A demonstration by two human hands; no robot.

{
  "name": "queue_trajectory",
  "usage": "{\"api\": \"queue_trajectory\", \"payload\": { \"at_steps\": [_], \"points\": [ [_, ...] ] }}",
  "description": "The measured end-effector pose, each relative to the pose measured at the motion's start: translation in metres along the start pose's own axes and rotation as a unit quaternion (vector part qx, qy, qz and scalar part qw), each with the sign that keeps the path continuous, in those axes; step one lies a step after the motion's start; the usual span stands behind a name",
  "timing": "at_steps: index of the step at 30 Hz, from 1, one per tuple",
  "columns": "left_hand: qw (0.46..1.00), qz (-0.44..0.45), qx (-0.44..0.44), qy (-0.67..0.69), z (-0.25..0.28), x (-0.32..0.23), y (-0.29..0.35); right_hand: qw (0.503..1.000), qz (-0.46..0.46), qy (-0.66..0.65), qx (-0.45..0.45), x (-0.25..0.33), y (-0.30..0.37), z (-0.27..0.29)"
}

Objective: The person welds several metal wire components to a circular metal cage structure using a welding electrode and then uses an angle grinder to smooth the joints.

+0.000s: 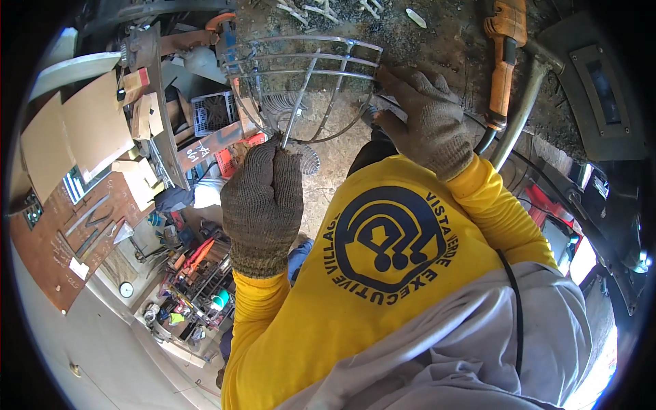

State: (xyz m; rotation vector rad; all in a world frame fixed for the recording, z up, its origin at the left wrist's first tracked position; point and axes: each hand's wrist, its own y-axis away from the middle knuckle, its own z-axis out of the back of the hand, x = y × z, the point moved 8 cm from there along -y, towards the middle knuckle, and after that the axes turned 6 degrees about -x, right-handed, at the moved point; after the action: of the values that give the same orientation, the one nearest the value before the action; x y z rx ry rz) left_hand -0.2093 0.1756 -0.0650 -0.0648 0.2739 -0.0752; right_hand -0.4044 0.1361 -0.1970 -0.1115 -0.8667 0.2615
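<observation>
A curved wire frame [298, 73] of bare metal rods, shaped like a shallow basket, stands at the edge of the dirty worktable [437, 46]. My left hand [263, 205], in a brown knit glove, is closed on its lower near side, where a slanting rod meets the bottom. Its fingertips are partly hidden behind the glove's own bulk. My right hand [429, 123], gloved alike, rests by the frame's right end. Its fingers are spread, with the index against the frame's corner and the thumb held apart below.
An orange and black power tool [504, 65] lies right of my right hand, beside a bent metal pipe [523, 119]. A dark welding mask [601, 92] with a window is at far right. Short metal scraps [321, 10] litter the table's back. Left are cardboard sheets [96, 126] and a crate [214, 113].
</observation>
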Motion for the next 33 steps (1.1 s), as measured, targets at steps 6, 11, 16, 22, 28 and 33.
{"api": "queue_trajectory", "payload": {
  "at_steps": [6, 11, 16, 22, 28, 33],
  "points": [
    [1.0, -0.012, 0.0, -0.01, 0.002, -0.0028, -0.0005, 1.0, -0.003, -0.006, -0.007, 0.0009, 0.0007, 0.0005],
    [0.999, -0.033, -0.035, -0.003, 0.0021, -0.004, -0.0004, 1.0, -0.003, -0.001, -0.016, 0.0007, 0.0014, 0.0003],
    [1.0, 0.022, -0.004, -0.003, -0.0017, 0.0025, 0.0019, 1.0, -0.009, -0.01, -0.009, 0.0003, 0.002, -0.0021],
    [0.999, -0.02, -0.033, -0.012, 0.0033, -0.0051, 0.0008, 1.0, -0.009, -0.024, 0.013, -0.0005, -0.0007, -0.0015],
    [0.998, -0.028, -0.048, -0.003, 0.001, -0.0032, 0.0034, 1.0, -0.005, -0.014, 0.007, -0.0011, 0.0009, -0.0025],
    [1.0, -0.006, -0.027, -0.002, -0.003, 0.0015, 0.0063, 0.999, -0.018, -0.022, 0.019, -0.0012, 0.0003, -0.0035]
  ]
}}
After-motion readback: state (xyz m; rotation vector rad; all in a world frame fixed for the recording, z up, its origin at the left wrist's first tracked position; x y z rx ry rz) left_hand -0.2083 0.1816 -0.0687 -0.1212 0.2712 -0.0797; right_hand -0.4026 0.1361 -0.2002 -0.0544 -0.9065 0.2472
